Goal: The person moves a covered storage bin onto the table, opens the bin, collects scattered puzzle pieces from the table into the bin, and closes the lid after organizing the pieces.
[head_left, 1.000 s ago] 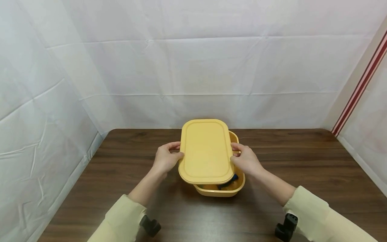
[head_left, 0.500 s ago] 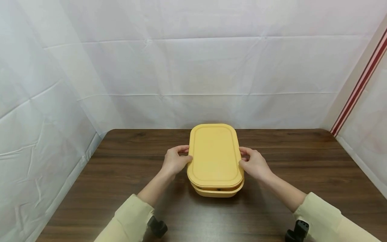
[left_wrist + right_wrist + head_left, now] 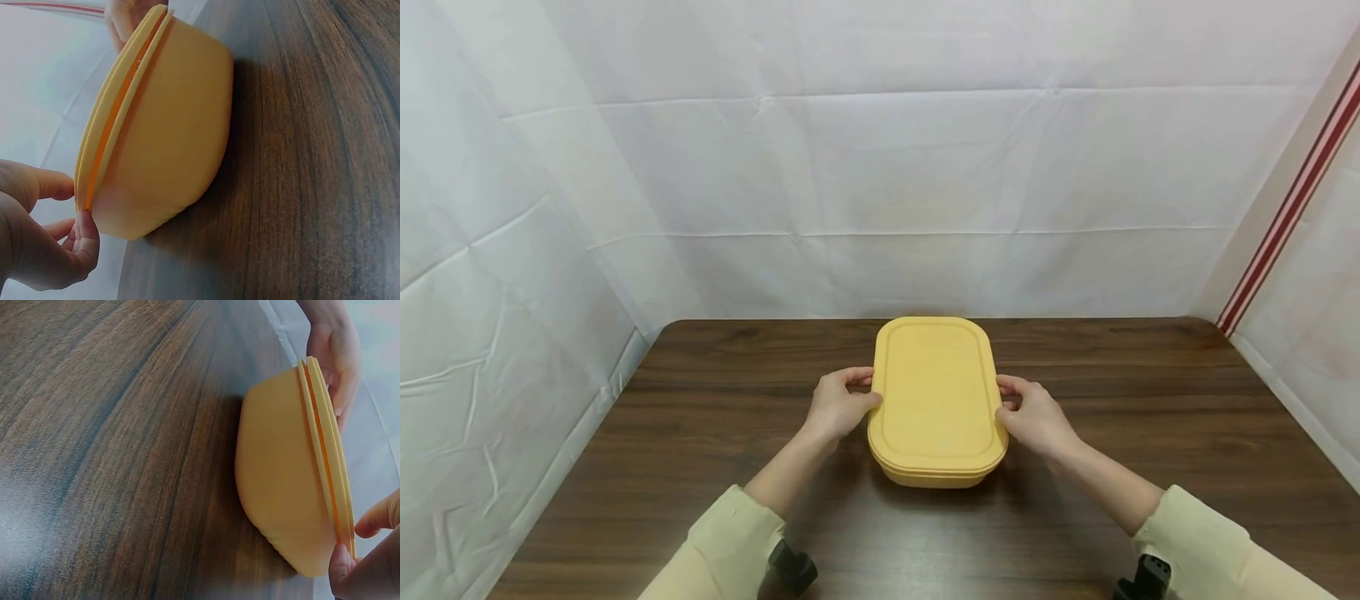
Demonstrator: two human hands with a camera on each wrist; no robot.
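Observation:
A yellow lid (image 3: 934,392) with rounded corners lies over a matching yellow box (image 3: 932,481) on the table. In the left wrist view a thin gap shows between the lid's edge and the rim of the box (image 3: 181,112); the right wrist view shows it too, above the box wall (image 3: 281,462). My left hand (image 3: 838,406) pinches the lid's left edge, thumb on top and fingers at the side. On the opposite edge, my right hand (image 3: 1033,414) holds the lid in the same manner. The lid hides whatever is inside.
The dark wood-grain table (image 3: 737,375) extends to both sides. White cloth (image 3: 895,167) hangs behind its back edge and along the left. A red-striped band (image 3: 1292,200) runs down the cloth at the right. Black wrist devices (image 3: 793,568) sit at the sleeves.
Both hands have carried the lid right and down, from tilted and offset over the box to lined up on it. The dark and blue contents seen earlier are now covered.

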